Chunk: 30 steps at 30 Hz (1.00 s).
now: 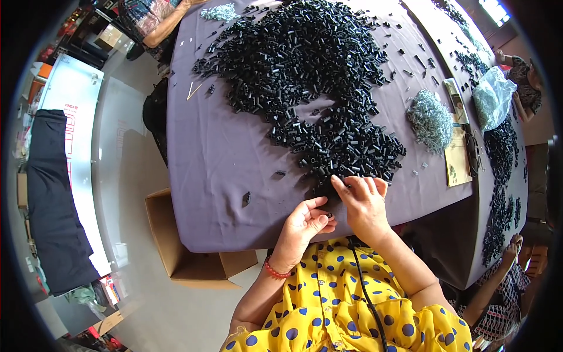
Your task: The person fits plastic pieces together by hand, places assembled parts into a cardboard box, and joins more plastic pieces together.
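Note:
A large heap of short black plastic tubes (346,135) spreads over the grey cloth-covered table (223,176). At its near edge, just in front of my body, both hands work close together. My left hand (305,226), with a red bead bracelet at the wrist, is closed on a small black plastic tube (329,215) at the fingertips. My right hand (365,205) is beside it, its fingers curled and the index fingertip against the near edge of the heap. What its fingers grip, if anything, is hidden.
A mound of small silvery wire-like pieces (431,122) lies at the right, by a tan card (457,161) and glasses (472,152). A cardboard box (161,234) stands below the table's left corner. People sit at the right table; another person's arm (167,28) shows far left.

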Tool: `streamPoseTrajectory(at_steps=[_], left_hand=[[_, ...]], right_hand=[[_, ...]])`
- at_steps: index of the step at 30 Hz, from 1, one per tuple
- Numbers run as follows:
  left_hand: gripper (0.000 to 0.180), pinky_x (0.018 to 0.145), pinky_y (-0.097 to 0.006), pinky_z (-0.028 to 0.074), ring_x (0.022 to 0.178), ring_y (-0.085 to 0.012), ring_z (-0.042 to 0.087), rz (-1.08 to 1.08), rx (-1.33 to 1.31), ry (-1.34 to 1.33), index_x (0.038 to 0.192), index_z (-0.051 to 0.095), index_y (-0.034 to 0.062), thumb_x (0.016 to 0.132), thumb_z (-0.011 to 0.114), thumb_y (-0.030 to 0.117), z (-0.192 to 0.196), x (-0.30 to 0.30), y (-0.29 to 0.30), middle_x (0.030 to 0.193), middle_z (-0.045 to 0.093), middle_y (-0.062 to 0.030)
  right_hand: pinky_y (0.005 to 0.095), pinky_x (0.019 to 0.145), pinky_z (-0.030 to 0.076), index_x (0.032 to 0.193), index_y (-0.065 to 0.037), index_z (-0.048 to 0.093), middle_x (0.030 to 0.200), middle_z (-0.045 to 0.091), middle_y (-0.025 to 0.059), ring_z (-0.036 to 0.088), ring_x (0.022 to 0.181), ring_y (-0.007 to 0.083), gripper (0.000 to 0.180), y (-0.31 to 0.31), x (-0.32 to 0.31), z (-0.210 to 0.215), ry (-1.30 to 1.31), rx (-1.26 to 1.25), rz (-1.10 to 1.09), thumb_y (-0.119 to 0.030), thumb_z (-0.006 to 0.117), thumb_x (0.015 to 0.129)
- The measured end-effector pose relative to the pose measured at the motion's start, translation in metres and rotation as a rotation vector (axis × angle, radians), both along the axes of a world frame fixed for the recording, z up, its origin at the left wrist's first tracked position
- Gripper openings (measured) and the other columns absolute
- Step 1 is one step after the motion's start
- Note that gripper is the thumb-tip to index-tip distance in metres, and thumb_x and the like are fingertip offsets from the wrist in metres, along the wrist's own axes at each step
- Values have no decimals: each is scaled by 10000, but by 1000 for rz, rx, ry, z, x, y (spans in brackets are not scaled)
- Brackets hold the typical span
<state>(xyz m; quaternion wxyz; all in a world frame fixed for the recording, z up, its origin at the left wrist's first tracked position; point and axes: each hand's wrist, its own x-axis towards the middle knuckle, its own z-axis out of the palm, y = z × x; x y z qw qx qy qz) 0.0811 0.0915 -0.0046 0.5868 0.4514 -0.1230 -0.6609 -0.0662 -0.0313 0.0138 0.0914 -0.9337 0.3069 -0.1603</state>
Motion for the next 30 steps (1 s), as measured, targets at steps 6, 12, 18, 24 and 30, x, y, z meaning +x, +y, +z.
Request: streamPoseTrajectory(at_steps=[6, 12, 18, 24, 30], left_hand=[[468, 941, -346, 560, 1026, -218, 687, -3, 8, 1, 1424, 437, -22, 1014, 613, 122, 2, 1, 1, 1117, 668, -110], [461, 936, -342, 564, 1024, -213, 686, -24, 8, -12, 1421, 444, -19, 1015, 612, 121, 3, 1, 0, 1104, 672, -103], [463, 952, -337, 552, 1027, -191, 668, -43, 1, -5, 1434, 423, -29, 1029, 589, 124, 3, 2, 3, 1108, 657, -101], [457, 936, -337, 565, 1024, -206, 682, -39, -13, -5, 1419, 448, -19, 1014, 611, 117, 3, 3, 4, 1104, 669, -98], [432, 951, -332, 557, 1026, -185, 666, -50, -31, 22, 1421, 446, -19, 1028, 584, 98, 1, 3, 7, 1112, 652, -97]], right_hand=[[411, 942, 365, 1268, -155, 680, 1121, 604, 47, 569, 994, 226, 543, 3, -11, 5, -32, 18, 14, 1, 643, 750], [402, 947, 370, 1237, -110, 688, 1090, 621, 49, 581, 964, 229, 504, 4, -23, 6, -19, 22, -23, 58, 639, 764], [398, 910, 381, 1196, -89, 693, 1028, 621, 42, 582, 927, 222, 491, 6, -36, 6, -120, 7, -2, 36, 643, 724], [400, 883, 391, 1186, -80, 697, 1003, 616, 60, 590, 912, 225, 517, 13, -39, 1, -126, 50, 43, 74, 644, 695], [392, 874, 395, 1180, -89, 677, 988, 619, 57, 600, 882, 223, 448, 11, -25, -10, -246, 45, -17, 30, 701, 748]])
